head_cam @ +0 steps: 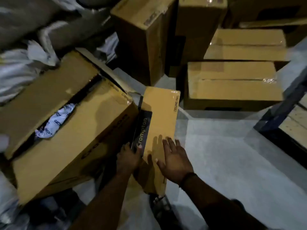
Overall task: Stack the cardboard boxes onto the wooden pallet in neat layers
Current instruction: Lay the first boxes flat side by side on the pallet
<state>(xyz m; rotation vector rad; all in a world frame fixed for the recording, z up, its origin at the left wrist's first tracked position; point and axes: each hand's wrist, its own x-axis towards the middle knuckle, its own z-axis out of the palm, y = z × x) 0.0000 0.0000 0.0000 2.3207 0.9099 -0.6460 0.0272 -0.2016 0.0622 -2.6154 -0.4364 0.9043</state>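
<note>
A long narrow cardboard box (160,117) with a dark printed side panel stands tilted on the floor in front of me. My left hand (128,156) grips its left edge near the dark panel, thumb on the panel. My right hand (175,159) lies flat on the box's top face with straight, spread fingers. A big cardboard box (69,130) with its flaps ajar and white packing showing leans right beside the narrow box. The pallet is only partly seen at the right edge as pale wooden slats (297,120) behind a dark frame.
Two flat taped boxes (232,83) sit one behind the other at the back right. Tall upright boxes (144,39) stand at the back centre. White sacks (20,63) are heaped at the left. Bare grey floor (224,155) lies to my right.
</note>
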